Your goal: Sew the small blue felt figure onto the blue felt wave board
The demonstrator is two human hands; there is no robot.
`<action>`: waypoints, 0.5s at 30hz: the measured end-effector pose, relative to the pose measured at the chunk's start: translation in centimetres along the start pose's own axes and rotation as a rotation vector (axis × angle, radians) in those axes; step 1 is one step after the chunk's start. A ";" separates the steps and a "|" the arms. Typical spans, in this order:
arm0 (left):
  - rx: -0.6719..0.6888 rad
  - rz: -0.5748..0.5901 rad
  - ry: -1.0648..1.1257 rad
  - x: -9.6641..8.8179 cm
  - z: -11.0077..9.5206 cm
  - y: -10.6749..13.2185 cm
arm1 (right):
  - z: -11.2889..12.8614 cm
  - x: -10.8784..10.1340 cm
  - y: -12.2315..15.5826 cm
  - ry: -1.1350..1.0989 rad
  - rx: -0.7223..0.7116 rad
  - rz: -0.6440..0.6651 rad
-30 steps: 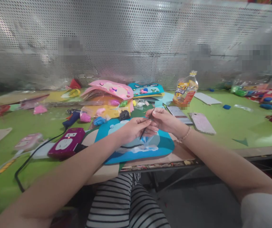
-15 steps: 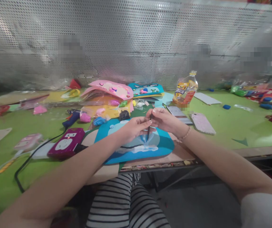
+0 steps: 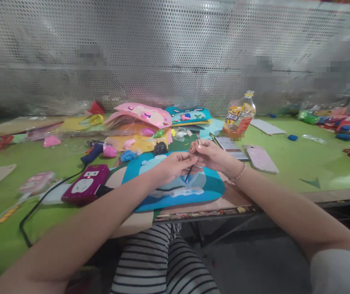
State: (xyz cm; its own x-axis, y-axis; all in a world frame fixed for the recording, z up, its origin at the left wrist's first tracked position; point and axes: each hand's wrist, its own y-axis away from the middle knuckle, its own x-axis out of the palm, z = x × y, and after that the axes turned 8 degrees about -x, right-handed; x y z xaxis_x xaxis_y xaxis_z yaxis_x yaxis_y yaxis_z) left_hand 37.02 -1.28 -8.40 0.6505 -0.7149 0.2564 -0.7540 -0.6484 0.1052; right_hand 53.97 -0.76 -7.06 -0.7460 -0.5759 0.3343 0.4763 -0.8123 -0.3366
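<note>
My left hand (image 3: 181, 165) and my right hand (image 3: 210, 155) meet over a blue foam sheet (image 3: 214, 190), fingers pinched together on a thin black clay strand (image 3: 189, 173). Its lower end sticks out below the fingers, slanting down to the left. On the sheet are a light-blue shape, white clay patches (image 3: 190, 191) and a dark line running toward the left forearm. Part of the sheet is hidden by that forearm. Just behind it sits a black clay lump (image 3: 160, 148), with a bagged blue lump (image 3: 128, 155) to its left.
At left lie a purple power box (image 3: 86, 185) with cables and a blue glue gun (image 3: 92, 153). Pink (image 3: 141, 114) and blue (image 3: 190, 116) decorated sheets are stacked behind. A cut plastic bottle (image 3: 239, 116), a phone (image 3: 228, 148) and a pink case (image 3: 262, 159) stand or lie at right.
The black strand has tilted, its lower end swinging to the left from nearly upright. My fingers have shifted slightly around it; both arms stay in place.
</note>
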 end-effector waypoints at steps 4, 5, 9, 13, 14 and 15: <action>0.025 -0.012 0.024 0.1 -0.2 0.2 | 0.3 0.0 0.1 0.013 0.028 0.034; 0.032 -0.015 0.032 0.2 -0.3 0.2 | 0.3 -0.1 0.1 0.011 0.037 0.042; 0.034 -0.016 0.041 0.3 -0.2 0.2 | 0.4 0.0 0.1 0.021 0.050 0.054; 0.009 -0.020 0.034 0.3 0.0 0.1 | 0.2 0.1 0.0 0.010 0.025 0.062; 0.006 -0.016 0.036 0.3 0.0 0.1 | 0.2 0.1 0.0 0.002 0.019 0.062; 0.005 -0.010 0.037 0.3 0.0 0.1 | 0.2 0.1 0.0 -0.003 0.012 0.066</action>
State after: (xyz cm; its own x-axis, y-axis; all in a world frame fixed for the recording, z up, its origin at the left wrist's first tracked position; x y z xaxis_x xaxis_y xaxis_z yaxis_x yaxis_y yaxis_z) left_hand 37.10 -1.54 -8.32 0.6542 -0.6983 0.2905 -0.7469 -0.6569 0.1029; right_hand 53.95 -0.90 -6.89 -0.7115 -0.6283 0.3146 0.5299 -0.7738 -0.3470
